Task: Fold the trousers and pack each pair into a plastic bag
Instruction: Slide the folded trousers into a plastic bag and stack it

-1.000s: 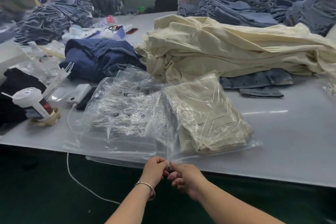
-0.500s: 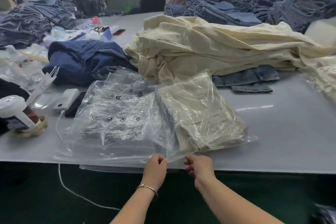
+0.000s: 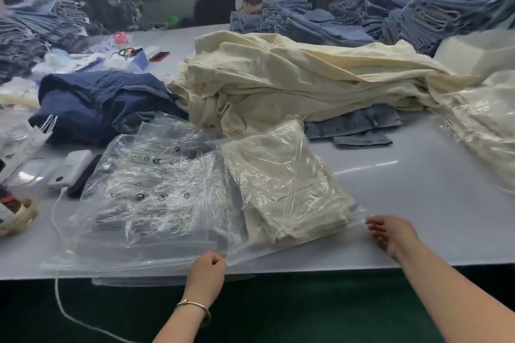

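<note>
A: Which step is in hand?

B: Sealing, it is judged. Folded cream trousers [image 3: 284, 189] are seen inside a clear bag [image 3: 281, 175], near the table [image 3: 418, 203] edge, at about 12 o'clock from the hands. The bag's open edge is laid along the near side.

A: How is the bag held?

B: The edge is pinched by the left hand [image 3: 207, 273] at 6 o'clock of the bag, fingers curled over the plastic. The right hand [image 3: 390, 234] is placed at the bag's 4 o'clock corner, fingers loosely bent toward the edge; whether plastic is actually gripped there cannot be told.

A: What lies around it?

B: Empty printed bags [image 3: 145, 195] are stacked at 9 o'clock, touching the packed one. A cream pile [image 3: 292, 83] is heaped at 12 o'clock, and packed pairs [image 3: 485, 125] are laid at 2 o'clock, well apart.

A: What is called for next?

B: Probably the flap is to be pressed flat along its whole length, then the pack carried to 2 o'clock. The film is thin and slippery, so an even pull is needed or the seal may be wrinkled.
</note>
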Demonstrator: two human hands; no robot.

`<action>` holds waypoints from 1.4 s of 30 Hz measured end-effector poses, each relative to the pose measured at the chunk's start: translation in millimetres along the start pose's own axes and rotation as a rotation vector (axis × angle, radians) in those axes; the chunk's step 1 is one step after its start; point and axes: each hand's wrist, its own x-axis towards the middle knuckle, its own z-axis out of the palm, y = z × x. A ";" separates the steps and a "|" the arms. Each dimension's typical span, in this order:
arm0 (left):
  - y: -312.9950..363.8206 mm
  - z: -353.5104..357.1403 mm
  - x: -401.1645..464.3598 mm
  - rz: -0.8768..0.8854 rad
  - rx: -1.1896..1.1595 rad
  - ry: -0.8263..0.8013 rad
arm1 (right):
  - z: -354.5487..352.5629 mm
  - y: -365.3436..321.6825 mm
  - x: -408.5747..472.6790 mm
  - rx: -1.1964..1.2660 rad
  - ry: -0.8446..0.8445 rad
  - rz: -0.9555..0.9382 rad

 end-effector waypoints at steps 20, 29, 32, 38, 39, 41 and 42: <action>134.1 41.5 42.7 -0.089 -0.325 0.026 | 85.4 -65.2 34.5 -0.705 -0.359 -0.283; 282.5 129.3 -10.9 0.144 -0.535 0.133 | -36.0 -190.6 61.5 -0.755 -0.338 -0.719; 342.2 183.1 -22.1 0.244 -0.539 0.163 | -103.1 -231.7 72.9 -0.741 -0.195 -0.863; 473.6 291.0 -40.1 0.657 -0.591 0.175 | -235.9 -308.3 93.3 -0.740 0.353 -1.218; 495.8 308.6 -42.2 0.751 -0.626 0.145 | -255.0 -321.4 99.6 -0.767 0.506 -1.275; 535.9 341.4 -48.7 0.894 -0.693 0.066 | -290.2 -343.5 114.8 -0.761 0.811 -1.350; 552.3 359.0 -50.8 0.940 -0.683 0.035 | -305.3 -351.7 122.8 -0.745 0.921 -1.359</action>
